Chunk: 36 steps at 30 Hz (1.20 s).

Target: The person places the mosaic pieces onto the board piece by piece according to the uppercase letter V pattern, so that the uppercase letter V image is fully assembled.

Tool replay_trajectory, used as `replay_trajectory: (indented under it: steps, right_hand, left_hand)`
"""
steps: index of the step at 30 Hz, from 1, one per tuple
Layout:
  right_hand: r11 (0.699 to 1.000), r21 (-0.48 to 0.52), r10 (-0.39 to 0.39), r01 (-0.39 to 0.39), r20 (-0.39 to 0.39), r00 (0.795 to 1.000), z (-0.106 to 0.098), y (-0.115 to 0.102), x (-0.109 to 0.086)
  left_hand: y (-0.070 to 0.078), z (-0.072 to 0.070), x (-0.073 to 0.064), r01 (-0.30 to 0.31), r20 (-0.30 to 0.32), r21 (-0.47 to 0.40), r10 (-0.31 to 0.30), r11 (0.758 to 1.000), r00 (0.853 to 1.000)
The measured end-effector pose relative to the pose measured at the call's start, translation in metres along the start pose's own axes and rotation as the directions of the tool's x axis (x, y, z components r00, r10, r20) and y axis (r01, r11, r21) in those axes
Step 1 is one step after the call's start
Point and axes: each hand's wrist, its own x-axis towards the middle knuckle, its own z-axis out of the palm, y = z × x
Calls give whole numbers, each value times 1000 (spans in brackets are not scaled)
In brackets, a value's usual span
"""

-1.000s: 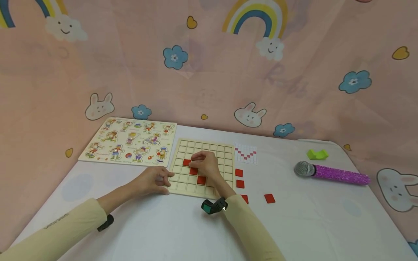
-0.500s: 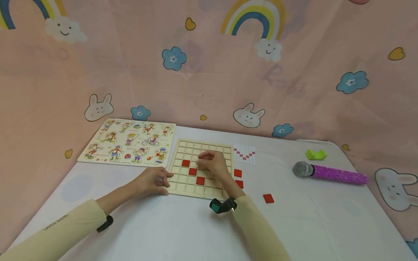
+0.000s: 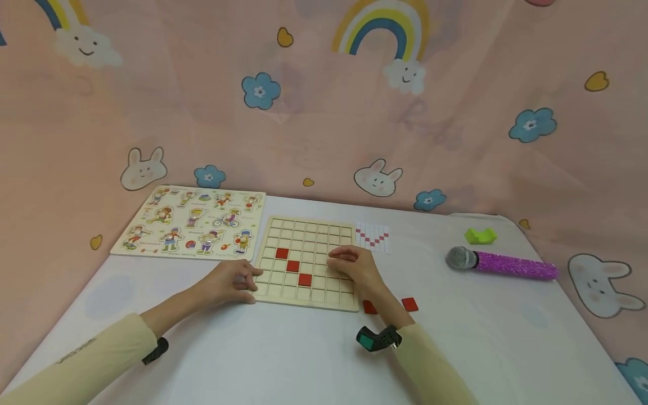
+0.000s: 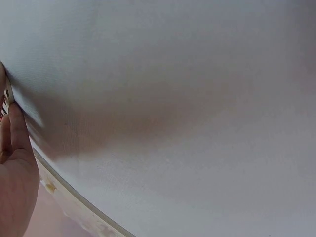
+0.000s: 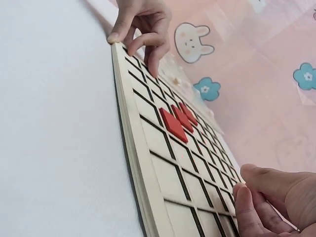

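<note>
A pale wooden grid board (image 3: 304,233) lies on the table. Three red square tiles (image 3: 292,266) form a diagonal in its cells. My left hand (image 3: 230,281) holds the board's near left edge, its thumb at the corner in the right wrist view and its fingertips on the rim. Over the board's right side is my right hand (image 3: 356,267), fingers loosely bent, with nothing seen between thumb and fingers (image 5: 245,197). Beside my right wrist lie two loose red tiles (image 3: 410,304). A small card (image 3: 373,236) with a red V pattern rests past the board's right edge.
A picture puzzle board (image 3: 187,222) with cartoon children lies at the back left. Toward the right are a purple glitter microphone (image 3: 511,265) and a lime-green block (image 3: 480,236). A pink printed curtain (image 3: 304,112) hangs behind the white table (image 3: 283,360).
My right hand has moved right, away from the diagonal of red tiles, and now covers the spot where other loose tiles showed. My left hand stays at the board. The head view has shifted slightly.
</note>
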Motion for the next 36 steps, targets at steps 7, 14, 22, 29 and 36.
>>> replay_trajectory:
  steps: [7,14,22,29,36]
  right_hand:
    - [989,-137,58,-62,-36,998,-49,10,-16]
    - [960,-280,-9,8,-2,1000,-101,16,-33]
    - [915,-370,-132,163,106,986,-149,35,-53]
    - [905,-396,-117,156,121,986,-165,49,-64]
    - [925,-347,-92,152,184,979,-172,55,-69]
  left_hand:
    - [-1,-2,-1,-3,0,11,3,1000,1000]
    - [-1,-6,-2,3,2,-11,-3,1000,1000]
    - [-2,-5,0,-6,11,-17,6,1000,1000]
    - [1,-4,0,13,11,-21,-13,1000,1000]
    - [0,-2,1,13,11,-28,-13,1000,1000]
